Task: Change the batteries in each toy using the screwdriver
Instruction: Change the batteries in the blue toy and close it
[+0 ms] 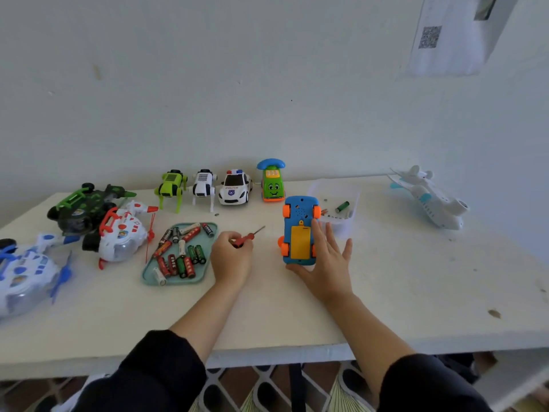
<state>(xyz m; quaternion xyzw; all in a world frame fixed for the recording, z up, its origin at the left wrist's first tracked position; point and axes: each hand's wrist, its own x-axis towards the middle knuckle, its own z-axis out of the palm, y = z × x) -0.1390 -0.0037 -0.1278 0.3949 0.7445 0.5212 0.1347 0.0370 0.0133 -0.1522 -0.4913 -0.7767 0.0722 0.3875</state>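
Note:
A blue toy car (299, 230) with orange wheels lies upside down on the white table (416, 278), its yellow battery cover facing up. My right hand (326, 263) lies open against the car's right side, fingers straight, thumb by its near end. My left hand (231, 257) grips the red handle of a small screwdriver (248, 237), whose tip points up and right, left of the car. A teal tray (148, 278) with several red and green batteries sits left of my left hand.
Along the wall stand a green robot dog (171, 188), a white robot dog (203, 185), a police car (235, 188) and a green phone toy (271, 181). Stunt cars (89, 209) lie at left, a white plane (430, 197) at right. A clear container (350, 224) holds a green battery (342, 206).

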